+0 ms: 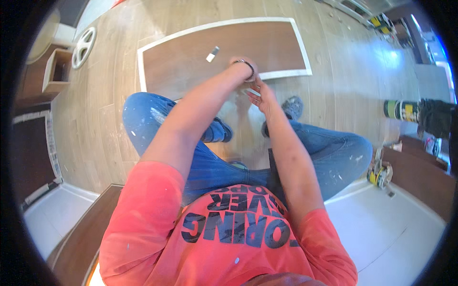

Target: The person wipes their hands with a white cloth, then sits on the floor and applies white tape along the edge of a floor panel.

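My two hands meet over the near edge of a brown panel (219, 43) lying on the floor. White strips (224, 22) run along its borders. My left hand (251, 67), with a dark bracelet at the wrist, bends down toward the right one; its fingers are hidden and blurred. Just below it is my right hand (263, 99), palm turned inward and fingers apart. A pale sliver shows among those fingers, too small to name. On the panel, beyond my left wrist, lies a small white and grey object (212, 54).
My bent knees (148, 117) flank the work. At the left are a white ring with spokes (84, 47), an open wooden box (58, 70) and a dark white-edged panel (33, 152). Rolls or cans (400, 110) and a tape roll (380, 175) sit at the right, beside brown boards (420, 176).
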A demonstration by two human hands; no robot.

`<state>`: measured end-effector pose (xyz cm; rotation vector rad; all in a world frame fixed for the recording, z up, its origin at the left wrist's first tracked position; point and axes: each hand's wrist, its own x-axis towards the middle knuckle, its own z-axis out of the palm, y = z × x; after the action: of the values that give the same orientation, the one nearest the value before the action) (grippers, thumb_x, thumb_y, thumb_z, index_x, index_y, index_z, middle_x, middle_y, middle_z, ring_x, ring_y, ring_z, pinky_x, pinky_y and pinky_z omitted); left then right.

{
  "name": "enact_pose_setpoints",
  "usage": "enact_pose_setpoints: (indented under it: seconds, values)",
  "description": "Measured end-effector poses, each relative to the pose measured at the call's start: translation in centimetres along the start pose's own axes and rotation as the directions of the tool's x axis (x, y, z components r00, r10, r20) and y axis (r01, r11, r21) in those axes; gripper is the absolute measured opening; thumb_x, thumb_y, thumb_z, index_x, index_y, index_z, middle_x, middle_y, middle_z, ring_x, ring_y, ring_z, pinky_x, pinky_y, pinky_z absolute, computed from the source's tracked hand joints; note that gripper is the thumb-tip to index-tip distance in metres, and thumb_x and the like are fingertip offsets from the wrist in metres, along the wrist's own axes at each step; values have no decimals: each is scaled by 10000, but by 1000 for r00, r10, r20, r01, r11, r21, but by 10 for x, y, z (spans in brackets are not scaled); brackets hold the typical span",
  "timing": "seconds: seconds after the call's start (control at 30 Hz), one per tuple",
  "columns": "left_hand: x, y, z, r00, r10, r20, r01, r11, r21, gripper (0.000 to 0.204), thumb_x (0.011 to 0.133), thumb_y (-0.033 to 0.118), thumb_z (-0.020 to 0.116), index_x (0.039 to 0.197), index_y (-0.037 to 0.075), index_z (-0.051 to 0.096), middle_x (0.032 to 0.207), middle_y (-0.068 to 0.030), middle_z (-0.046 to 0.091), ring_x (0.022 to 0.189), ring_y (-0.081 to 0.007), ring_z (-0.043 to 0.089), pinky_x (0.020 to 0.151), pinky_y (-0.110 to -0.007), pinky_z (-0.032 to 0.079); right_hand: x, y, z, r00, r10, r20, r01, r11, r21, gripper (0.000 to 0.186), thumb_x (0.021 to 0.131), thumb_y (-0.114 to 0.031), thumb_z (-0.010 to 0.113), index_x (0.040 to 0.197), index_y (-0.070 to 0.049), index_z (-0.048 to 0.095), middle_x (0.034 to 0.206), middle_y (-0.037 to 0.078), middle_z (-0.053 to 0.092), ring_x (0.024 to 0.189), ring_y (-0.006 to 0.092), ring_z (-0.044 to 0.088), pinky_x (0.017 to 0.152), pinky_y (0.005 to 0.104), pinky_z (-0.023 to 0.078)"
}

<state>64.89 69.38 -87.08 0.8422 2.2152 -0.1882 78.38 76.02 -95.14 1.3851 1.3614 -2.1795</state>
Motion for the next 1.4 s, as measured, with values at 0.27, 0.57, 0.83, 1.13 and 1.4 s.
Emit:
enact_pose_setpoints:
  seconds: [0.27,0.57,0.83,1.13,1.4]
  values:
    - [1,-10,9,999,-19,-33,17,998,-66,325,863,253,675,1155,170,788,1178,-91,758,1089,-271,722,874,-437,570,19,19,22,983,-164,-77,175,971,166,265,973,-261,705,1117,-86,569,1088,69,678,877,185,716,680,319,507]
    - [-14,-18,14,978,192,84,-174,967,-188,329,889,375,675,1097,151,799,987,-105,765,879,-226,723,798,-417,562,23,21,23,958,-233,-170,271,927,258,352,870,-271,861,884,-46,590,828,55,660,650,146,597,532,285,411]
    - [-43,-63,17,973,161,-168,-208,925,-319,537,906,517,694,1061,7,758,768,-104,727,720,-197,695,724,-363,540,33,22,26,963,-238,-126,266,913,310,356,849,-212,878,1005,22,660,983,94,690,808,180,649,693,307,554]
    - [-145,-170,-7,986,136,-95,-156,954,-257,583,966,559,638,1082,-2,750,894,-92,704,858,-210,649,883,-329,507,40,24,19,974,-203,-104,225,930,291,503,824,-252,900,1155,20,636,1050,90,698,810,182,674,546,267,451]
    - [-189,-255,22,999,21,-26,-32,844,-536,516,963,481,703,1216,32,719,936,-61,730,879,-154,653,936,-311,483,24,19,26,974,-201,-107,221,946,238,463,830,-295,896,1114,-46,628,999,71,701,791,166,675,549,257,396]
